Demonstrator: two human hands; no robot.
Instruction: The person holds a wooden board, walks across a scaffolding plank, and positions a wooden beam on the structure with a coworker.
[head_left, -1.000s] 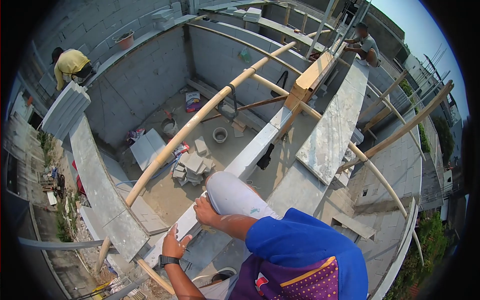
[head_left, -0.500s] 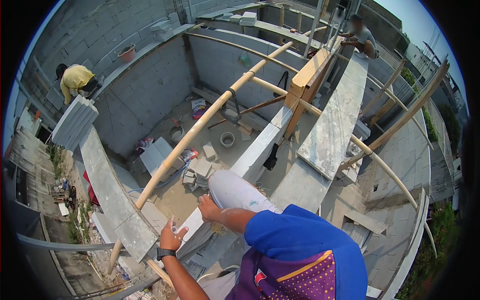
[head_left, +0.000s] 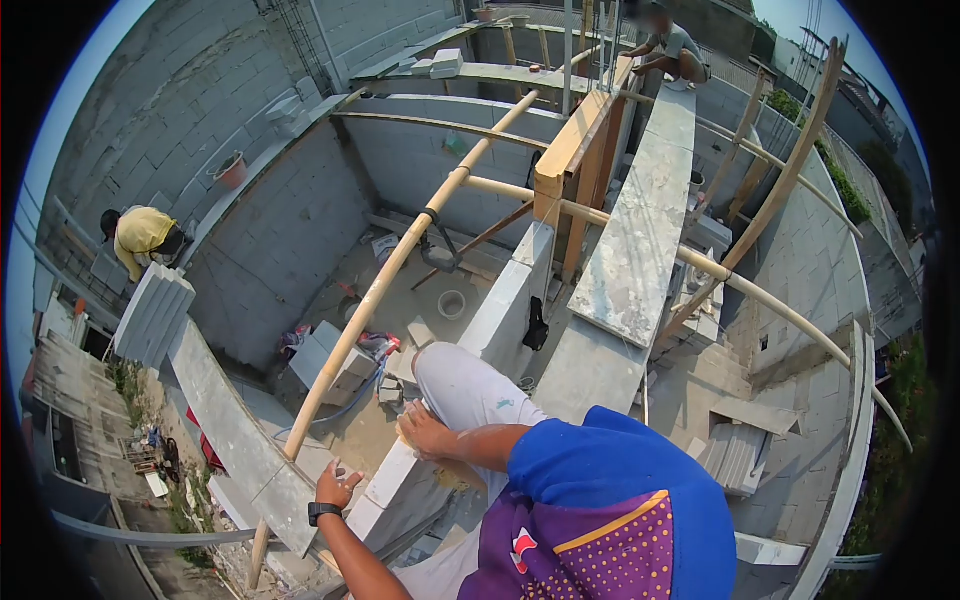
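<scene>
My left hand (head_left: 338, 487), with a dark watch (head_left: 322, 512) on its wrist, is held beside the narrow top of a pale block wall (head_left: 388, 480). Its fingers are apart and nothing shows in them. On the wall top, just in front of my bent knee (head_left: 465, 380), my right hand (head_left: 427, 432) is closed over the edge. Part of its fingers is hidden, and something tan shows beneath them. Beyond the knee the same wall runs on toward a wooden formwork post (head_left: 572, 165).
A bamboo pole (head_left: 385, 275) crosses the room below on my left. Grey planks (head_left: 640, 235) lie to the right. A person in yellow (head_left: 145, 232) bends near stacked panels (head_left: 155, 310); another person (head_left: 672, 50) crouches at the far end. A bucket (head_left: 452, 304) stands below.
The view has shifted, so the surroundings sit differently in the picture. My right hand has turned and flattened somewhat on the wall. My left hand's fingers have drawn in slightly.
</scene>
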